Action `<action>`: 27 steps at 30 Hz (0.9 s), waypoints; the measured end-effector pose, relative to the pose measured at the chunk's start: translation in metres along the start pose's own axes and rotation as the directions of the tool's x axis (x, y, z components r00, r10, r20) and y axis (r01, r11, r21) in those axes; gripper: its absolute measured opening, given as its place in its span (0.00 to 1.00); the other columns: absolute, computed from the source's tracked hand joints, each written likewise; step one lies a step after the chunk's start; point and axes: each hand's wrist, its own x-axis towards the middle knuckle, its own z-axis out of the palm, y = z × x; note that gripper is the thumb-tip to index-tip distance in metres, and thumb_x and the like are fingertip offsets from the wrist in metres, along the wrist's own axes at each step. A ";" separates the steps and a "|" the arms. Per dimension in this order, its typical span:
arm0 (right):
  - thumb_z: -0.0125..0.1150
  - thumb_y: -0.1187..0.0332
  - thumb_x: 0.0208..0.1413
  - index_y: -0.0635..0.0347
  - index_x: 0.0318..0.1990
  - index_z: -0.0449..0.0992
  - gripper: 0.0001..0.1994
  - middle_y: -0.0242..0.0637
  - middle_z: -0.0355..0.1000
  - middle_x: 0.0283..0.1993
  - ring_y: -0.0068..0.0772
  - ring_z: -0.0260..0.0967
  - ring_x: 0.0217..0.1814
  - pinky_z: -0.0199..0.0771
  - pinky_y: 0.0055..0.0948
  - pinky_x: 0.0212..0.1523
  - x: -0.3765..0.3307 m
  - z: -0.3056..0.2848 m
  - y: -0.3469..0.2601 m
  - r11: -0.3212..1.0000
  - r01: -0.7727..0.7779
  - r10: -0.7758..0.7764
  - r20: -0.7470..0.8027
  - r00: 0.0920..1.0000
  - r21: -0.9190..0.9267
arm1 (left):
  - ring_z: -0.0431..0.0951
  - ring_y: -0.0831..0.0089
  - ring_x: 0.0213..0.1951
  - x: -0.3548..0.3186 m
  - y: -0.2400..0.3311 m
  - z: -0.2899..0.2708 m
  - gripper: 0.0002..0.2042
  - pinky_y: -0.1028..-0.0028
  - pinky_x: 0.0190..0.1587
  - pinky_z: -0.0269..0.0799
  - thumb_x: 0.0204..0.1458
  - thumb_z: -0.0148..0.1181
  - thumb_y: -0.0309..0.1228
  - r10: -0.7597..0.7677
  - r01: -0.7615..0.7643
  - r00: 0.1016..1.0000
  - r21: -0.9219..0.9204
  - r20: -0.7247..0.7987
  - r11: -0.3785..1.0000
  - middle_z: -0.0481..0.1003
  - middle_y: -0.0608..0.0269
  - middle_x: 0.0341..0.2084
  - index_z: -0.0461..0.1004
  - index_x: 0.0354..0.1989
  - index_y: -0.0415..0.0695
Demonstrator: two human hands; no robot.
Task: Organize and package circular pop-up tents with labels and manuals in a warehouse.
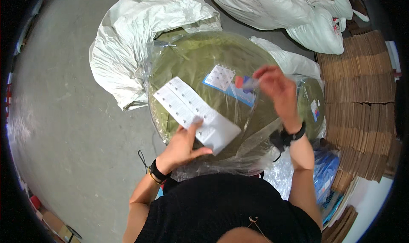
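Observation:
My left hand [185, 144] grips a white sheet of printed labels [182, 101], thumb on top. The sheet's lower right part is blank and bends down. Beneath it lies a large round olive-green bundle [204, 47] wrapped in clear plastic. A blue card [242, 94] shows on the bundle's top, with a small white printed label [220, 77] over its upper left part. My right hand [279, 92] hovers by the card's right side, fingers bent and smeared by motion. Beside its fingertips is a blurred red and purple patch; whether the hand holds anything is unclear.
White woven sacks [128, 43] lie around the bundle's far left side, and full ones [272, 8] are heaped at the back right. A second green bundle [307, 100] sits to the right. Flattened cardboard stacks [358, 72] line the right edge. Grey floor [72, 128] stretches left.

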 end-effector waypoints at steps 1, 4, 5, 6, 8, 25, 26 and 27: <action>0.57 0.72 0.48 0.63 0.35 0.72 0.07 0.33 0.69 0.32 0.24 0.68 0.34 0.69 0.21 0.34 0.020 -0.009 0.009 0.994 -0.067 0.068 0.013 0.998 -0.090 | 0.68 0.48 0.45 -0.008 -0.006 0.004 0.37 0.63 0.51 0.59 0.37 0.62 0.48 0.017 -0.019 0.998 0.046 0.063 0.999 0.70 0.42 0.37 0.56 0.50 0.34; 0.54 0.69 0.51 0.65 0.34 0.71 0.08 0.34 0.70 0.28 0.23 0.69 0.28 0.71 0.20 0.29 0.076 -0.031 0.055 0.879 -0.471 0.454 0.176 0.873 0.071 | 0.69 0.50 0.45 -0.016 -0.012 0.001 0.34 0.63 0.52 0.59 0.38 0.62 0.46 0.105 -0.106 0.986 0.001 0.127 0.994 0.71 0.43 0.37 0.57 0.49 0.36; 0.54 0.68 0.51 0.64 0.34 0.71 0.08 0.33 0.69 0.27 0.22 0.68 0.26 0.71 0.21 0.27 0.090 -0.029 0.071 0.847 -0.530 0.528 0.210 0.823 -0.050 | 0.69 0.51 0.45 -0.017 -0.013 -0.001 0.34 0.63 0.51 0.59 0.38 0.62 0.45 0.088 -0.079 0.976 -0.054 0.198 0.995 0.71 0.43 0.36 0.57 0.49 0.36; 0.55 0.67 0.51 0.63 0.34 0.71 0.08 0.32 0.69 0.26 0.21 0.68 0.23 0.71 0.21 0.26 0.101 -0.023 0.088 0.799 -0.576 0.601 0.232 0.765 -0.172 | 0.70 0.52 0.44 -0.017 -0.014 0.000 0.34 0.63 0.51 0.60 0.37 0.63 0.45 0.113 -0.106 0.984 -0.054 0.137 0.993 0.71 0.44 0.36 0.58 0.48 0.37; 0.59 0.67 0.47 0.63 0.33 0.70 0.09 0.30 0.69 0.24 0.20 0.67 0.21 0.69 0.20 0.21 0.119 -0.009 0.127 0.753 -0.624 0.658 0.257 0.707 -0.210 | 0.70 0.52 0.44 -0.015 -0.012 -0.001 0.34 0.63 0.51 0.60 0.37 0.64 0.44 0.105 -0.097 0.987 -0.065 0.125 0.993 0.71 0.44 0.36 0.58 0.48 0.36; 0.67 0.50 0.34 0.63 0.14 0.67 0.23 0.39 0.64 0.13 0.28 0.62 0.11 0.58 0.26 0.12 0.106 -0.083 0.161 0.413 -0.164 0.586 0.123 0.801 -0.896 | 0.67 0.47 0.47 -0.016 -0.003 -0.003 0.38 0.63 0.50 0.62 0.33 0.67 0.44 0.068 -0.063 0.995 -0.070 0.078 0.996 0.68 0.42 0.42 0.56 0.50 0.36; 0.66 0.50 0.35 0.63 0.14 0.67 0.23 0.38 0.64 0.13 0.27 0.61 0.11 0.57 0.26 0.12 0.094 -0.111 0.152 0.372 -0.201 0.652 0.101 0.751 -0.906 | 0.66 0.47 0.47 -0.016 -0.001 -0.004 0.38 0.63 0.50 0.61 0.33 0.67 0.44 0.000 0.013 0.995 -0.131 0.097 0.991 0.67 0.42 0.43 0.55 0.51 0.37; 0.66 0.50 0.36 0.63 0.15 0.67 0.23 0.37 0.64 0.13 0.26 0.60 0.10 0.57 0.25 0.12 0.083 -0.134 0.145 0.332 -0.234 0.715 0.081 0.694 -0.914 | 0.65 0.47 0.48 -0.017 0.001 -0.006 0.39 0.63 0.51 0.60 0.33 0.67 0.44 -0.071 0.093 0.990 -0.188 0.120 0.978 0.66 0.42 0.45 0.55 0.52 0.37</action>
